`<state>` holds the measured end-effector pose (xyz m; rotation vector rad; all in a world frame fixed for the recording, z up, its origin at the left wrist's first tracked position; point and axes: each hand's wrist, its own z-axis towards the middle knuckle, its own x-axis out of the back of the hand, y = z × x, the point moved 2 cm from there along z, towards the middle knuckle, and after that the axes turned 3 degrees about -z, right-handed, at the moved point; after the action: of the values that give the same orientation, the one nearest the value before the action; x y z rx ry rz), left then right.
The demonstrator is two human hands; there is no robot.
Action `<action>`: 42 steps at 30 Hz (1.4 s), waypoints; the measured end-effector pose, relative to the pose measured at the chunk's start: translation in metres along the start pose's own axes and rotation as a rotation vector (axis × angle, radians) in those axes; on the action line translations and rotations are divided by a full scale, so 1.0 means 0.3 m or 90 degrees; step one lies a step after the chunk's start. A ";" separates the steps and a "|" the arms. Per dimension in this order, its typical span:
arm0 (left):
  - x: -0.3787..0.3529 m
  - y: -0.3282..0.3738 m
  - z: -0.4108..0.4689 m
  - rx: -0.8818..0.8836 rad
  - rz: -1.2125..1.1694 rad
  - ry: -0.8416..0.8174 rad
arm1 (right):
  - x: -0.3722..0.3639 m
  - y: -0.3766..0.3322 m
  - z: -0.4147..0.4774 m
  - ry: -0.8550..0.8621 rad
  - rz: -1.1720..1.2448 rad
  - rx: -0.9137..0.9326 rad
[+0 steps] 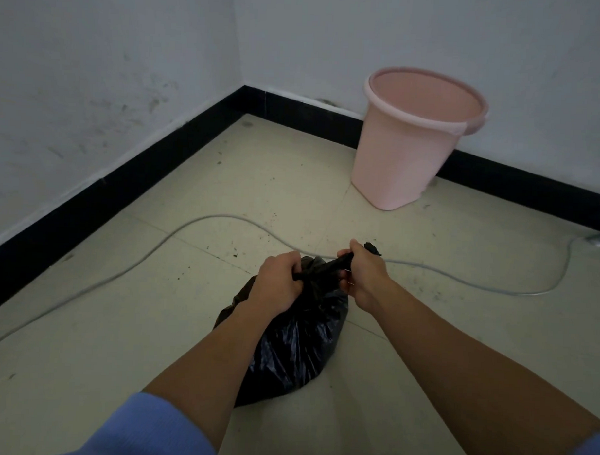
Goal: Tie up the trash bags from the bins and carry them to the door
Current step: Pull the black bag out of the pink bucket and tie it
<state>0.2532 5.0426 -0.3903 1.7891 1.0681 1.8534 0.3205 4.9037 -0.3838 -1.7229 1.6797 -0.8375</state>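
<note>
Blue sleeves (142, 429) frame the bottom of the view, pushed up on two bare forearms that reach forward and down to a black trash bag (298, 346) sitting on the pale tiled floor (118, 323). The left hand (279, 284) is curled tight around the gathered neck of the bag. The right hand (361, 277) is fisted around a twisted strand of the same plastic, pulling it out to the right, with a short tail poking past the knuckles. It looks like a knot being drawn tight, though the fingers hide the knot itself. Beyond the hands, a grey cable (190, 223) snakes across the floor, passing just behind the bag. Further back, a pink bin (407, 142) stands unlined against the black skirting board (158, 161), near the corner of the room. The plastic appears thin and stretched, so a hard pull could probably tear the strand or split the neck and spill the contents. The short tail could slip through the right fist and leave the knot loose. The cable is a likely trip or snag hazard once the bag is lifted and carried away.
</note>
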 end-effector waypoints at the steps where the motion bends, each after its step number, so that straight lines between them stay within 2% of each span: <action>1: 0.003 -0.003 -0.001 -0.004 -0.010 0.020 | 0.005 0.004 0.002 -0.001 -0.001 -0.004; 3: 0.013 -0.007 0.002 0.021 -0.057 0.047 | 0.015 0.005 0.007 -0.003 0.000 -0.011; 5: 0.028 0.002 0.005 0.079 -0.191 0.032 | 0.022 -0.003 0.012 -0.002 0.004 -0.016; 9: 0.089 0.023 -0.001 0.198 -0.538 -0.070 | 0.014 -0.034 0.021 -0.024 0.039 -0.016; 12: 0.145 0.008 -0.014 0.239 -0.676 -0.138 | -0.002 -0.058 0.018 -0.031 0.084 -0.017; 15: 0.179 -0.015 -0.025 0.236 -0.695 -0.118 | -0.024 -0.075 0.007 -0.054 0.127 -0.016; 19: 0.208 -0.056 -0.030 0.284 -0.636 -0.014 | -0.045 -0.084 0.005 -0.097 0.237 -0.050; 23: 0.211 -0.134 -0.047 0.352 -0.590 0.083 | -0.036 -0.087 0.028 -0.067 0.311 -0.081; 25: 0.199 -0.161 -0.046 0.375 -0.577 0.108 | -0.046 -0.074 0.039 -0.045 0.245 -0.074; 27: 0.181 -0.184 -0.038 0.393 -0.564 0.127 | -0.059 -0.060 0.050 -0.045 0.095 -0.045; 32: 0.152 -0.223 -0.034 0.420 -0.564 0.142 | -0.056 -0.019 0.044 -0.199 -0.401 -0.007; 34: 0.153 -0.238 -0.079 0.466 -0.543 0.159 | -0.039 0.010 -0.002 -0.240 -0.537 -0.019; 37: 0.165 -0.267 -0.212 0.571 -0.497 0.158 | -0.020 0.033 -0.093 -0.272 -0.637 -0.064; 39: 0.196 -0.278 -0.322 0.634 -0.445 0.122 | -0.031 0.025 -0.164 -0.303 -0.651 -0.078; 42: 0.288 -0.262 -0.484 0.703 -0.386 0.080 | -0.053 -0.023 -0.274 -0.336 -0.719 -0.053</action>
<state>0.0824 5.1157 -0.3746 1.4480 2.6467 1.0201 0.2610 4.9212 -0.3272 -2.6440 0.3058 -0.6291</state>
